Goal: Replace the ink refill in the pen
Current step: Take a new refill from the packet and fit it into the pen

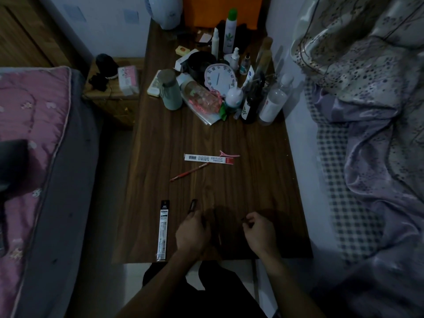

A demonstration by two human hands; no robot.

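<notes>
My left hand (192, 232) rests near the front edge of the wooden table (263, 168), closed around a short dark pen part (193, 204) that sticks up past my fingers. To its right, my right hand (258, 232) is curled, with thumb and fingers pinching a small dark piece (244, 218) that is too dim to identify. A thin dark stick (215, 223), maybe the pen barrel or a refill, lies between the hands. Left of my left hand lies a black refill packet (163, 232). Farther out are a red pen (189, 172) and a white refill packet (208, 159).
A pink hair clip (229, 154) lies beside the white packet. Bottles, a cup (171, 90), a small clock (220, 79) and other clutter crowd the table's far half. A pink bed (29, 134) is to the left and purple bedding (378, 145) to the right.
</notes>
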